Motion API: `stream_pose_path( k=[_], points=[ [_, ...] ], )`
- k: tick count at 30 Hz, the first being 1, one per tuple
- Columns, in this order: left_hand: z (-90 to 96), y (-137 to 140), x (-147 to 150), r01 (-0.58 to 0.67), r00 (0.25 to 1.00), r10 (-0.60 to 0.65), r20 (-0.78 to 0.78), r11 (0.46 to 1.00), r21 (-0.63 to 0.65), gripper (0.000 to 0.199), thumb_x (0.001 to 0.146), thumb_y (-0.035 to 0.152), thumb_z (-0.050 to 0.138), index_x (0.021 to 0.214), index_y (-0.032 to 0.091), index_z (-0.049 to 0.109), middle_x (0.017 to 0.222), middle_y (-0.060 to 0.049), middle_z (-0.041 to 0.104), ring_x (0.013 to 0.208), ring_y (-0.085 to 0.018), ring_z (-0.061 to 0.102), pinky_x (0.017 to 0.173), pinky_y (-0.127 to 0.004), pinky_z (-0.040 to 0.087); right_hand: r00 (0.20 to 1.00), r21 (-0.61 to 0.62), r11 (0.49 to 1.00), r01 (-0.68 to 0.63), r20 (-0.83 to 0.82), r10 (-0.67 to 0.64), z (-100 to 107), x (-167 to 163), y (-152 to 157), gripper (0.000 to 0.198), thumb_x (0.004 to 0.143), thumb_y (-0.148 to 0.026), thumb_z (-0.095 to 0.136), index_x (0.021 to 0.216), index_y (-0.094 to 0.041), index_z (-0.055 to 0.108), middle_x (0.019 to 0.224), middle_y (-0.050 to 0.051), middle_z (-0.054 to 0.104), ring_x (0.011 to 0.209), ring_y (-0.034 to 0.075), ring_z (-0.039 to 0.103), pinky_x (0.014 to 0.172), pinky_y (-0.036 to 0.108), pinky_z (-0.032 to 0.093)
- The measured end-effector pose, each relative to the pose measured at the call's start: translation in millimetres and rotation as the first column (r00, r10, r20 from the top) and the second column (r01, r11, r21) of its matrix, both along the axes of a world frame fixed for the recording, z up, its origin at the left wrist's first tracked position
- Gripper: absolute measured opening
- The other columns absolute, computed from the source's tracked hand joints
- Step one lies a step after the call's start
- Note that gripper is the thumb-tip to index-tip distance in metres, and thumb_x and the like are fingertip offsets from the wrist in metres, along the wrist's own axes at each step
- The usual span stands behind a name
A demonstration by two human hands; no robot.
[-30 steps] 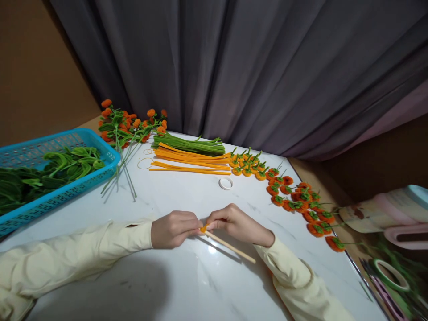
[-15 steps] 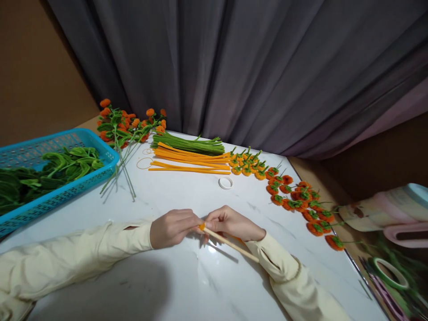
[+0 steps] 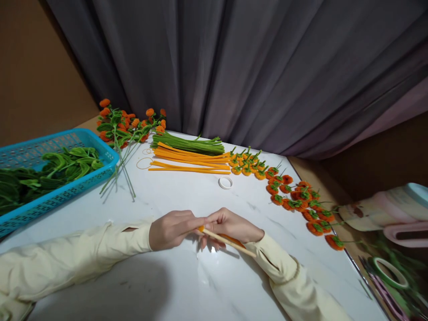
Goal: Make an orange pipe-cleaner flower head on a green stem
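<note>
My left hand is closed, its fingertips around the upper end of a thin wooden stick. An orange pipe cleaner is wound at that end of the stick. Close against it, my right hand pinches with thumb and forefinger, and the rest of the orange strip runs under its palm. The stick slants down to the right, past my right wrist. Fingers of both hands partly hide the wound end. Beyond them on the white table lie orange pipe cleaners and a white ring.
A blue basket of green leaves stands left. Behind are green pipe cleaners and orange flowers on stems. Yellow-orange flower heads and red-orange ones lie right, near a tumbler, green tape and pink-handled scissors.
The stick's lower end has swung slightly up and left. My right hand has turned a little, showing more of the orange strip beneath it. My left hand stays nearly in place.
</note>
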State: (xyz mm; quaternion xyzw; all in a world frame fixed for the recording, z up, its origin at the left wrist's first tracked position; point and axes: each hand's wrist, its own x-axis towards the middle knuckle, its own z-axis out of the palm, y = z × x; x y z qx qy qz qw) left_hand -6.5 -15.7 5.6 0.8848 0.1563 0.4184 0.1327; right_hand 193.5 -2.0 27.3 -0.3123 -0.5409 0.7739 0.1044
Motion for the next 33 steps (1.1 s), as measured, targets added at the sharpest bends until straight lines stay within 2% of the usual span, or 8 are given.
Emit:
stream_pose_path(
  k=[5,11,16,19,21,28,33],
  points=[
    [-0.2,1,0,0.071,0.997,-0.071,0.029,0.997,0.022,0.048,0.084,0.002,0.039,0.13,0.016,0.036,0.083,-0.01,0.065,0.066,-0.014,0.056,0.06,-0.024,0.047,0.998,-0.045,0.999,-0.014,-0.065,0.011,-6,-3,-2,0.042,0.079,-0.047,0.056,0.077,-0.007,0.065,0.07,0.008,0.066,0.044,0.005,0.052,0.039,0.015,0.042],
    [1.0,3,-2,0.144,0.989,-0.145,0.04,0.989,0.026,0.05,0.083,0.001,0.035,0.131,0.014,0.036,0.082,-0.011,0.065,0.071,-0.016,0.057,0.062,-0.026,0.049,0.993,-0.164,0.985,-0.055,-0.113,0.037,-8,-7,-4,0.045,0.075,-0.049,0.059,0.074,-0.004,0.065,0.067,0.01,0.065,0.046,0.01,0.057,0.04,0.019,0.047],
    [2.6,3,-1,0.077,0.995,-0.077,0.062,0.997,0.001,0.044,0.082,0.001,0.042,0.124,0.013,0.044,0.082,-0.011,0.065,0.071,-0.016,0.058,0.063,-0.026,0.05,0.981,-0.253,0.965,-0.069,-0.195,0.018,-11,-8,-6,0.041,0.079,-0.045,0.057,0.078,-0.004,0.064,0.069,0.013,0.066,0.05,0.013,0.06,0.047,0.022,0.048],
    [2.4,3,0,0.057,0.994,-0.051,0.096,0.997,-0.059,0.035,0.083,0.001,0.044,0.115,0.013,0.051,0.081,-0.011,0.065,0.074,-0.015,0.059,0.065,-0.025,0.05,0.967,-0.285,0.952,-0.107,-0.254,0.033,-14,-9,-6,0.041,0.079,-0.044,0.056,0.08,-0.003,0.063,0.073,0.015,0.067,0.053,0.014,0.062,0.052,0.025,0.049],
    [2.4,3,0,0.003,0.992,0.012,0.126,0.993,-0.12,0.028,0.083,0.003,0.047,0.107,0.013,0.055,0.079,-0.009,0.065,0.072,-0.014,0.059,0.064,-0.024,0.05,0.957,-0.285,0.95,-0.128,-0.288,0.043,-16,-10,-6,0.042,0.079,-0.046,0.056,0.082,-0.004,0.062,0.076,0.016,0.067,0.056,0.015,0.063,0.053,0.025,0.049],
    [2.2,8,1,-0.204,0.96,0.246,0.136,0.942,-0.265,0.013,0.083,0.01,0.052,0.091,0.014,0.062,0.075,-0.005,0.065,0.067,-0.009,0.061,0.063,-0.017,0.049,0.962,-0.284,0.953,-0.11,-0.272,0.03,-19,-13,-9,0.048,0.083,-0.053,0.047,0.096,-0.008,0.057,0.077,0.015,0.069,0.057,0.015,0.064,0.053,0.024,0.048],
    [1.3,11,3,-0.265,0.952,0.299,0.057,0.905,-0.332,0.011,0.083,0.011,0.053,0.086,0.014,0.064,0.075,-0.003,0.068,0.066,-0.009,0.062,0.063,-0.015,0.048,0.967,-0.299,0.947,-0.117,-0.251,0.04,-18,-14,-8,0.046,0.082,-0.051,0.049,0.094,-0.007,0.057,0.073,0.015,0.069,0.055,0.016,0.065,0.054,0.026,0.048]
  ],
)
